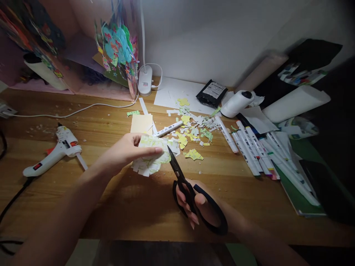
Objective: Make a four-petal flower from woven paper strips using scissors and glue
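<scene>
My left hand (130,149) pinches a piece of paper (151,162) with yellow-green drawn lines and a notched edge, thumb on top. My right hand (194,203) grips black scissors (181,179), fingers through the large loops. Their blade tips point up and left, right at the paper's right edge; whether they touch it I cannot tell. Beyond my hands lie yellow and green paper scraps (194,154), mixed with white snippets. A white marker (169,128) lies just behind the paper, beside a cream sticky-note pad (142,123).
On the left lies a white glue gun (52,153) with a black cord. Several white markers (249,147) lie at the right, near paper rolls (296,103). A black packet (212,93) rests on a white sheet (172,92). A lamp base (145,80) stands beside a pink decorated shelf (102,90).
</scene>
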Tool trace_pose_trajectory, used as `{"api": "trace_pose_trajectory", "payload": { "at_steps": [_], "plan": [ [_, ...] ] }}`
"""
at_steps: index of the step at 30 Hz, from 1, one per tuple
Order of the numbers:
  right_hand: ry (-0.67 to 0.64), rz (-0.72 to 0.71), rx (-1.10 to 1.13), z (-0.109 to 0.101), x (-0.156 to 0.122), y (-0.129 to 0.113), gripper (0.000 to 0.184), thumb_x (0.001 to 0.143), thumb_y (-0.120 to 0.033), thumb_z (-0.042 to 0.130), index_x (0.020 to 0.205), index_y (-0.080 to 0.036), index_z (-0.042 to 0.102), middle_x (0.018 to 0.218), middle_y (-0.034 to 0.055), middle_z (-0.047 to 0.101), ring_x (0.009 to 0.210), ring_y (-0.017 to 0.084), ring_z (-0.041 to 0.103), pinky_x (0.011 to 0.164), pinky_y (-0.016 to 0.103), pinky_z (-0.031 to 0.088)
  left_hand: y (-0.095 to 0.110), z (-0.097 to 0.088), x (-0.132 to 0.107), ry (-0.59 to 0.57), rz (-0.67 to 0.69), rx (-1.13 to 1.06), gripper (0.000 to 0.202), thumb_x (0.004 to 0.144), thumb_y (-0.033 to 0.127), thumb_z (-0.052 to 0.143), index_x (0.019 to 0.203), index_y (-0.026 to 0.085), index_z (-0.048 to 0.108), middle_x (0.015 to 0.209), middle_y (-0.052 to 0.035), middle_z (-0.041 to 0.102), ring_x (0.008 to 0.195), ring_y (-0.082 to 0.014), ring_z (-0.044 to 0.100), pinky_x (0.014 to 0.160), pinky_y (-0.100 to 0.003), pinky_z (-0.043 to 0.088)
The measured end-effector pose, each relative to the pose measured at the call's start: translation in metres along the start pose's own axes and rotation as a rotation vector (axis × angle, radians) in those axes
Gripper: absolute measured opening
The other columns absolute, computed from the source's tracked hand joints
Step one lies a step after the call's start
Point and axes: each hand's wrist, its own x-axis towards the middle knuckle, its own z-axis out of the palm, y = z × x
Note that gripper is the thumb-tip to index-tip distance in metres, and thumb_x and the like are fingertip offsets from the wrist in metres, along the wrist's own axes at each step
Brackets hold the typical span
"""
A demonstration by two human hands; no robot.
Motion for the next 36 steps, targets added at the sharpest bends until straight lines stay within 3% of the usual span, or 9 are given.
{"api": "trace_pose_trajectory", "payload": {
  "at_steps": [5,13,20,28,36],
  "plan": [
    [0.032,-0.060,0.070,0.001,0.003,0.006,0.062,0.061,-0.078,0.055,0.076,-0.018,0.048,0.060,-0.0074,0.041,0.037,0.002,0.033,0.038,0.018,0.041,-0.002,0.003,0.001,0.001,0.043,-0.015,0.031,0.063,0.038,0.077,0.081,0.014,0.069,0.073,-0.0031,0.070,0.057,-0.0104,0.060,0.050,-0.017,0.045],
    [0.069,-0.111,0.064,-0.004,0.005,0.015,0.060,0.063,-0.077,0.055,0.078,-0.018,0.050,0.061,-0.0068,0.043,0.036,0.003,0.034,0.037,0.020,0.040,-0.006,0.007,0.001,-0.060,0.042,-0.068,0.027,0.064,0.035,0.077,0.081,0.015,0.070,0.078,-0.0067,0.072,0.069,-0.0155,0.066,0.066,-0.024,0.051],
    [0.063,-0.069,0.037,-0.007,0.001,0.010,0.058,0.064,-0.074,0.057,0.076,-0.018,0.049,0.060,-0.0073,0.042,0.038,0.004,0.035,0.038,0.019,0.040,-0.006,0.004,0.002,-0.031,0.057,-0.054,0.023,0.065,0.034,0.077,0.079,0.017,0.071,0.075,-0.0033,0.072,0.065,-0.0124,0.065,0.062,-0.020,0.050],
    [0.026,-0.087,-0.118,-0.007,0.005,0.011,0.074,0.060,-0.087,0.035,0.082,-0.017,0.049,0.065,-0.0058,0.041,0.044,0.006,0.041,0.046,0.023,0.044,0.000,0.003,0.000,-0.034,0.083,0.062,0.023,0.066,0.033,0.075,0.080,0.016,0.071,0.074,-0.0044,0.071,0.062,-0.0121,0.063,0.059,-0.021,0.050],
    [0.074,-0.116,-0.180,-0.008,0.008,0.018,0.068,0.062,-0.085,0.038,0.077,-0.019,0.045,0.062,-0.0066,0.040,0.041,0.005,0.039,0.040,0.020,0.041,0.001,0.003,0.000,-0.025,0.084,0.097,0.029,0.060,0.035,0.076,0.080,0.015,0.071,0.075,-0.0070,0.071,0.064,-0.0163,0.064,0.057,-0.025,0.051]
  ]
}}
